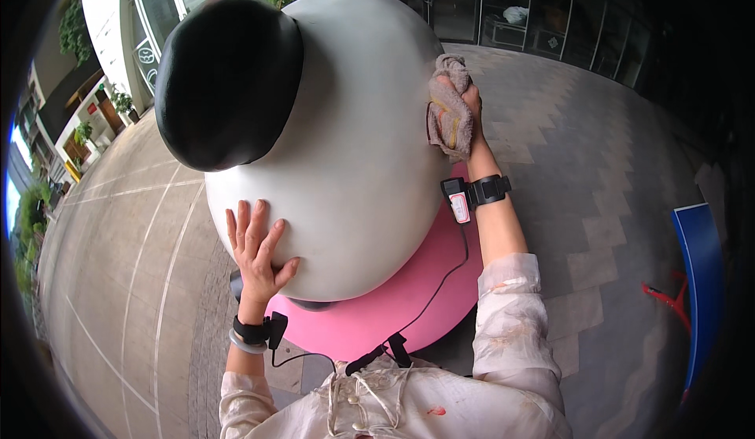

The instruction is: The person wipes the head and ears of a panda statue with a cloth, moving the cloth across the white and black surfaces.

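A large, rounded white figure (360, 120) with a smooth surface stands before me. A big black oval part (230, 79) juts from its upper left. My left hand (258, 253) lies with spread fingers on the lower left of the white surface and holds nothing. At the right side of the figure, my right hand (469, 94) grips a crumpled greyish-pink towel (451, 115) with coloured stripes, against the curved edge. Below the white body spreads a pink base (377, 321). Both wrists wear black straps with small cabled devices.
Paved ground (566, 203) surrounds the figure. To the right stands a blue panel (702, 286) beside a red metal support (669, 297). Dark glass doors and windows (531, 14) line the far side. Potted plants (122, 102) stand near a white building at the upper left.
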### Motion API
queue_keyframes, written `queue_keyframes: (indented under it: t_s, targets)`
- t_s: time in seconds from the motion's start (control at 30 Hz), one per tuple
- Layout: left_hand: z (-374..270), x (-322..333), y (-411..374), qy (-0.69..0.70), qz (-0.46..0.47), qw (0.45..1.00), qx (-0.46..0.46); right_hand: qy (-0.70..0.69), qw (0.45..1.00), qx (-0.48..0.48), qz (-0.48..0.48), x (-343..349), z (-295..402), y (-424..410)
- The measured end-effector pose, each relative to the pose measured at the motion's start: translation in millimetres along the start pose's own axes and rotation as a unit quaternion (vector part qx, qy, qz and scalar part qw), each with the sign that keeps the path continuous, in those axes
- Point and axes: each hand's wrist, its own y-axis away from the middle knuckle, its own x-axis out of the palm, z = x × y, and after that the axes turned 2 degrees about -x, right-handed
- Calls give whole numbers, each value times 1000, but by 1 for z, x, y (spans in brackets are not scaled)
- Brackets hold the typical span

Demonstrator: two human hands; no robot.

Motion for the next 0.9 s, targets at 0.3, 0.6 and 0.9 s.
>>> queue_keyframes:
  t_s: [0.3, 0.6, 0.9]
  targets:
    - [1, -5, 6, -21, -1, 1000, -2, 226, 853, -464, 73, 43, 10, 267]
    - [-1, -1, 4, -30, -9, 999, 7, -417, 900, 104, 72, -12, -100, 77]
    - [0, 2, 5, -26, -5, 1000, 7, 121, 965, -231, -21, 43, -34, 299]
